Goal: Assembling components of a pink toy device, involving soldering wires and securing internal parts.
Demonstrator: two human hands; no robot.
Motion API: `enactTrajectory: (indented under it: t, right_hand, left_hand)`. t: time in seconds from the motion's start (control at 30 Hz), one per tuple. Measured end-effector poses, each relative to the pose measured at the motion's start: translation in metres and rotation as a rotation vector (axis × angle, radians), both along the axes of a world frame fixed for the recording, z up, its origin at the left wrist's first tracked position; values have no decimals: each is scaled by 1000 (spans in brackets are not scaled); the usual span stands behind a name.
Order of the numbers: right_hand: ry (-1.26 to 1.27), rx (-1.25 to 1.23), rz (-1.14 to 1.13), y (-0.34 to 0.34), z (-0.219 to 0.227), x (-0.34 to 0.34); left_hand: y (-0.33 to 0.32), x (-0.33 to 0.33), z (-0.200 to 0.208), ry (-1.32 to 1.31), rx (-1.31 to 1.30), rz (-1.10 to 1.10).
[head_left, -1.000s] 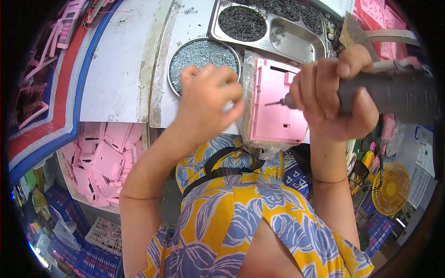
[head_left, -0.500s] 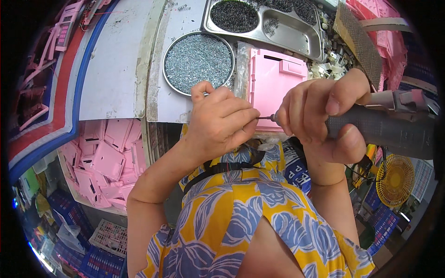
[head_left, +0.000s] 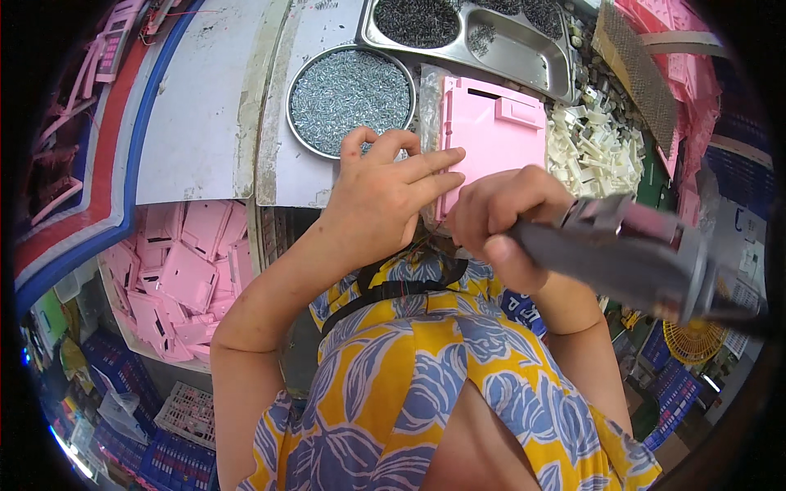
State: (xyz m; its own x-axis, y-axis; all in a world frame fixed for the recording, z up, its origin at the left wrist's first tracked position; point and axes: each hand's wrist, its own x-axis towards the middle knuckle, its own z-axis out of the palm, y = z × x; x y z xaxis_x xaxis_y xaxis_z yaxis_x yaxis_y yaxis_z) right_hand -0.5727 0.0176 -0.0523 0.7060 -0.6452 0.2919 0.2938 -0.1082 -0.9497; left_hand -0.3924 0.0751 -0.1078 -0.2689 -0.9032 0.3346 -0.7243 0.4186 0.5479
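A flat pink plastic casing (head_left: 495,139) with a dark slot and a raised block lies on the bench in front of me. The index and middle fingers of my left hand (head_left: 377,192) stretch over its left edge, spread apart; the other fingers are bent, and the thumb is hidden. My right hand (head_left: 512,213) is wrapped round a dark electric screwdriver (head_left: 606,258) at the casing's near right corner. The screwdriver's tip is hidden behind the right hand. Beyond my left hand stands a round metal dish (head_left: 289,106) full of small silvery screws (head_left: 352,94).
At the back sits a steel compartment tray (head_left: 524,64) with dark screws or springs. White plastic pieces (head_left: 594,151) are heaped right of the casing, beside a cardboard flap (head_left: 630,61). A bin of pink casings (head_left: 184,278) stands lower left, a yellow fan (head_left: 694,340) lower right.
My right hand has moved left and nearer, and the screwdriver's rear has swung down toward me. The left fingers, bunched at the bit before, now spread onto the casing. The white pieces are uncovered.
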Motion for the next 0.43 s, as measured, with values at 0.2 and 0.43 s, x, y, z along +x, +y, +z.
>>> enactTrajectory:
  t: [0.2,0.43]
  right_hand:
    - [-72,-162,67,-12,-14,6]
    - [-919,701,139,-45,1,-4]
  left_hand:
    - [-30,-5,2,155,-11,15]
    - [-159,-100,-20,-23,-279,71]
